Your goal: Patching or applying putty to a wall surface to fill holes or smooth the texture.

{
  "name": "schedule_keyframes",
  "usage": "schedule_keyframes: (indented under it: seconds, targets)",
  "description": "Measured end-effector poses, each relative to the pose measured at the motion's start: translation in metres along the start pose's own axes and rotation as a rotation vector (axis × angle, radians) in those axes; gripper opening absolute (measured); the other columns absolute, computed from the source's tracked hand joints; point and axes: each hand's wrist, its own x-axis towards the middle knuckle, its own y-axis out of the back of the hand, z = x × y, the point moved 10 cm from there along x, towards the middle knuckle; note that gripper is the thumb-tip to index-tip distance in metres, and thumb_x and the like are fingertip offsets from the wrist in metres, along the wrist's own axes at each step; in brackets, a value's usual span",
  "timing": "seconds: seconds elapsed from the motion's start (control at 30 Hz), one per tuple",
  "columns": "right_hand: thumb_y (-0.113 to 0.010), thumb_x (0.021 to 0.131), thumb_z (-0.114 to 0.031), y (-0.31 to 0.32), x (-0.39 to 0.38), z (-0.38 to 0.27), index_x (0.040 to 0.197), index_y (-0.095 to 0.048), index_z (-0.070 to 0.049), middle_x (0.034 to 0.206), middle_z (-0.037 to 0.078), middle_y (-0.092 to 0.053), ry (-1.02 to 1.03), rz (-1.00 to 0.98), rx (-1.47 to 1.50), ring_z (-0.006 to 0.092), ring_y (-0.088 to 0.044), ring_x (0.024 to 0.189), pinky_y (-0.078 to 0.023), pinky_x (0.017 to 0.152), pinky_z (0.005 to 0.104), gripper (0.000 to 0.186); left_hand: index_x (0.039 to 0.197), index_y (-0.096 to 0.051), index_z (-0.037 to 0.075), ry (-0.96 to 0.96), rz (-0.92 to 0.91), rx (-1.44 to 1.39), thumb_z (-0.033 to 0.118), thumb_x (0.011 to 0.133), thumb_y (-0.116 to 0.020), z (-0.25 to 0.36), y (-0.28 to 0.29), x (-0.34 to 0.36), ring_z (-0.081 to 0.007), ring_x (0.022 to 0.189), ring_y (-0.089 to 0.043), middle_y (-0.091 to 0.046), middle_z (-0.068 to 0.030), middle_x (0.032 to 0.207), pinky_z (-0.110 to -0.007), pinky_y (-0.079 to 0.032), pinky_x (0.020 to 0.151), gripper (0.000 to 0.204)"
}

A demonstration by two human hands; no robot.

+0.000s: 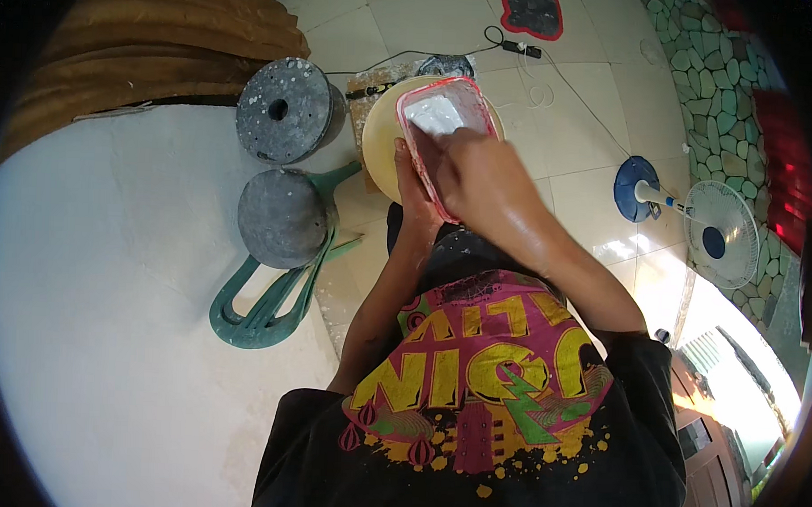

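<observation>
My left hand is wrapped round the left side of a tilted rectangular plastic tub with a red rim, its thumb along the outside. Wet white paste lies at the far end inside it. My right hand reaches over the tub's near right side, fingers curled down into it and slightly blurred. Whatever those fingers hold is hidden. Beneath the tub, a round pale yellow basin shows around its edges.
To the left stand a grey speckled spool-like drum and a green plastic chair with a round grey object on it, beside a large white panel. At right is a fan. A cable with a power strip crosses the tiled floor.
</observation>
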Motion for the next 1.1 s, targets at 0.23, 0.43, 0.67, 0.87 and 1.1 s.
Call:
schedule_keyframes:
  seconds: [0.23,0.43,0.67,0.87,1.1]
  targets:
    - [-0.061,0.087,-0.014,0.003,0.008,0.008,0.088,-0.070,0.007,0.088,0.030,-0.068,-0.010,-0.016,0.029,0.0463,-0.068,0.082,-0.055,0.081,0.0531,0.023,0.153,-0.043,0.011,0.082,0.053,-0.100,0.055,0.109,-0.034,-0.011,0.006,0.006,-0.0284,0.137,-0.053,-0.053,-0.0118,0.149,-0.046,-0.040,0.118,0.063]
    - [-0.063,0.088,-0.012,0.016,0.008,-0.010,0.082,-0.063,0.009,0.081,0.029,-0.065,0.063,0.097,0.066,0.0500,-0.064,0.077,-0.052,0.071,0.0526,0.021,0.151,-0.045,0.015,0.084,0.130,-0.060,0.062,0.107,-0.029,-0.006,0.010,0.008,-0.0306,0.133,-0.054,-0.055,-0.0123,0.145,-0.049,-0.042,0.115,0.067]
    - [-0.067,0.087,-0.015,0.013,0.013,0.013,0.078,-0.062,0.011,0.066,0.028,-0.059,-0.133,-0.072,0.359,0.0414,-0.061,0.060,-0.047,0.062,0.0489,0.028,0.152,-0.044,0.011,0.061,0.026,-0.088,0.059,0.107,-0.029,0.009,-0.005,0.005,-0.0321,0.131,-0.056,-0.055,-0.0138,0.145,-0.049,-0.044,0.114,0.067]
    - [-0.065,0.086,-0.011,0.024,0.004,-0.008,0.085,-0.062,0.009,0.078,0.031,-0.062,-0.013,0.134,-0.035,0.0489,-0.064,0.075,-0.050,0.070,0.0532,0.021,0.148,-0.049,0.010,0.089,0.001,-0.224,0.057,0.107,-0.040,-0.001,-0.006,0.007,-0.0283,0.126,-0.061,-0.060,-0.0131,0.140,-0.045,-0.049,0.110,0.062]
    - [-0.064,0.085,-0.006,0.024,-0.005,-0.007,0.089,-0.062,0.007,0.085,0.030,-0.063,-0.057,0.093,-0.063,0.0500,-0.064,0.080,-0.051,0.074,0.0537,0.014,0.132,-0.059,0.010,0.069,-0.017,-0.253,0.052,0.108,-0.046,-0.001,-0.016,0.008,-0.0239,0.111,-0.065,-0.067,-0.0084,0.119,-0.042,-0.054,0.101,0.050]
